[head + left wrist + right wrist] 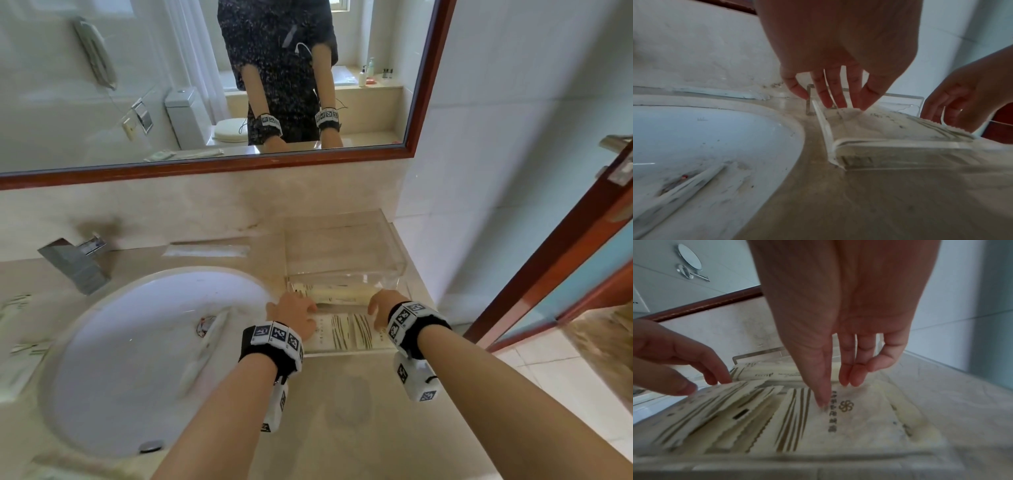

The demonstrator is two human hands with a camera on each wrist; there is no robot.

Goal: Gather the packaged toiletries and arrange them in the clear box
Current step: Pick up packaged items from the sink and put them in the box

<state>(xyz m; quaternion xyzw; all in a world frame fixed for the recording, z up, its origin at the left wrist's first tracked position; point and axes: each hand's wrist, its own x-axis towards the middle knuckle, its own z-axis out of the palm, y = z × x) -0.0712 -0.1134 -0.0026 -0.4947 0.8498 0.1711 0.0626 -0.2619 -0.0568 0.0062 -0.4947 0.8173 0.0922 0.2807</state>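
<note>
The clear box (394,263) stands on the counter right of the sink. Several cream sachets with brown stripes (347,330) lie flat in its near half, and a long cream packet (342,294) lies across behind them. Both hands are inside the box. My left hand (303,310) rests straight fingers (835,99) on the left sachet (701,407), whose end is tilted up, while its thumb sits by the box's left wall (823,123). My right hand (376,310) touches the right sachet (857,417) with straight fingertips (823,400). Neither hand holds anything.
A long packet (209,251) lies by the backsplash behind the sink (102,359). Another slim packet (205,330) lies in the basin, also in the left wrist view (684,186). More packets (20,308) sit left of the basin. The tap (73,263) is at the back left, an open door (548,274) at the right.
</note>
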